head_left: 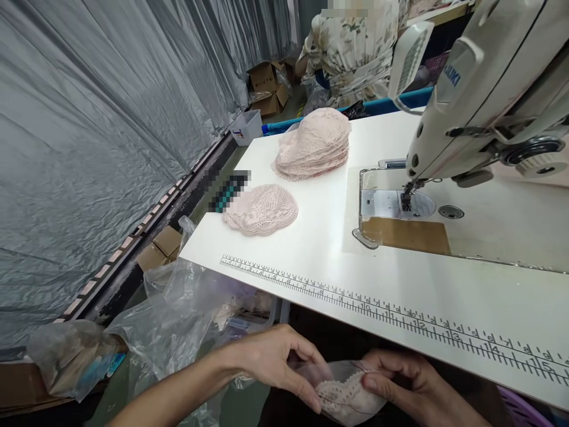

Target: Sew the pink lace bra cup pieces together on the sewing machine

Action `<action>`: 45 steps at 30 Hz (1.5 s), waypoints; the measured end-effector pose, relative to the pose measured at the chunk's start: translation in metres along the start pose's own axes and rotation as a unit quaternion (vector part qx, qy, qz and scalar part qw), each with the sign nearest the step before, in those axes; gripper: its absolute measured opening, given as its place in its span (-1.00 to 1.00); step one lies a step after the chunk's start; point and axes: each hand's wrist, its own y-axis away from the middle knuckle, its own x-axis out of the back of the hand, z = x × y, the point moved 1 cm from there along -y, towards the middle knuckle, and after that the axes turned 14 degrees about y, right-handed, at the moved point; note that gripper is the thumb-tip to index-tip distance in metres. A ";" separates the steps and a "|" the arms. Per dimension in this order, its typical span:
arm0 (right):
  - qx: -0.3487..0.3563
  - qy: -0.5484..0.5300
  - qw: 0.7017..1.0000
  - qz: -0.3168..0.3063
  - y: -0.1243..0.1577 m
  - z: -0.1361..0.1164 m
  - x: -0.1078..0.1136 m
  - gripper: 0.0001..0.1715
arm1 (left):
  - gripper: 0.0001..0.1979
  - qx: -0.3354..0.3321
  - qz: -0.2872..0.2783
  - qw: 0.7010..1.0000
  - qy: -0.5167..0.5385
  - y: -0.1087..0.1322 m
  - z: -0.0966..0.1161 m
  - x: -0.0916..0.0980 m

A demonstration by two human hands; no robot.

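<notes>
Gently does it with something this thin: the lace piece (351, 403) looks soft and sheer enough to stretch or pucker, so light fingertip pressure probably serves better than a hard pull. Ideally both sides are kept level, the scalloped border lying flat and unfolded, with the thumbs clear of the thin dark line that crosses the fabric so that it can be looked over. Too much tension from either side could well skew the curved edge.

As for position, the piece sits between the two hands, below the front edge of the white table (320, 237). The right hand (406, 382) pinches its right side, thumb pressed on the near face and fingers bent behind. The left hand (284, 365) is at the opposite side, thumb and fingers bowed with a gap between them and the thumb against the lace; whether it truly grips, I cannot tell. Well apart from both hands, up on the table, are a single lace cup (262, 210) and a stack of lace cups (315, 142), left of the sewing machine (480, 77)
</notes>
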 end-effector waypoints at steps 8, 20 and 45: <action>0.005 0.016 1.000 0.011 0.002 0.007 -0.002 -0.56 | -0.72 -0.087 0.009 0.995 -0.038 -0.004 -0.014 0.002; 0.000 0.019 0.994 -0.106 -0.002 -0.036 -0.005 -0.60 | -0.76 -0.027 0.003 0.997 -0.070 0.003 -0.008 0.000; -0.020 0.040 0.995 -0.093 0.004 -0.009 -0.002 -0.55 | -0.56 0.007 -0.084 0.996 -0.016 0.006 -0.012 0.009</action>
